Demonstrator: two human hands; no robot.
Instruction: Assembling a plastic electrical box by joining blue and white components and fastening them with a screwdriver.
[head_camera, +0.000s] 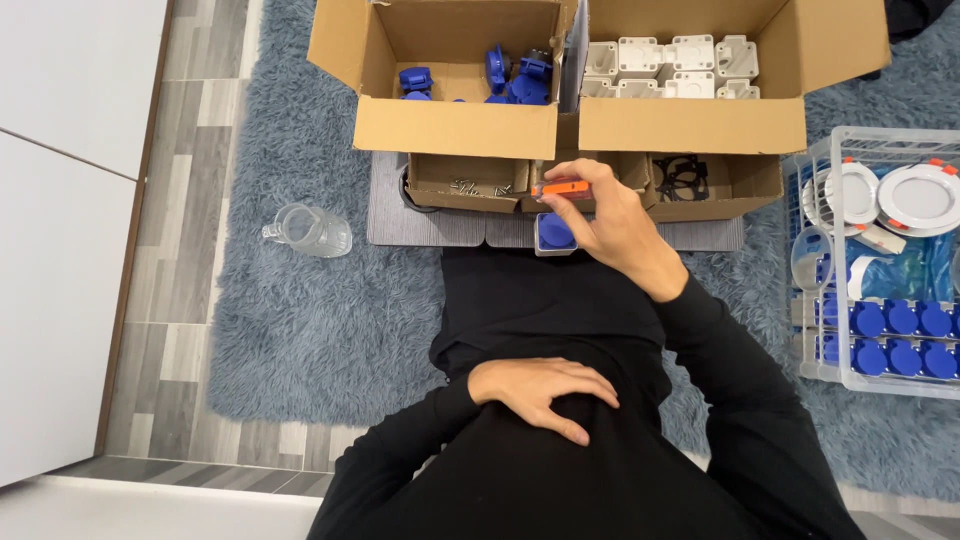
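Note:
My right hand (610, 222) holds a small orange tool (560, 187) by its handle, just above a blue and grey socket part (556, 234) that lies on the grey mat (430, 222). My left hand (545, 392) rests flat on my black-clothed lap, fingers apart, holding nothing. Behind the tool a low cardboard tray (462, 187) holds screws, and a second tray (705, 185) holds black gaskets.
Two open cardboard boxes stand at the back: the left box (455, 128) with blue parts, the right box (690, 125) with white housings. A clear plastic crate (880, 385) at the right holds blue sockets and white round lamps. A clear jug (308, 230) lies on the grey rug.

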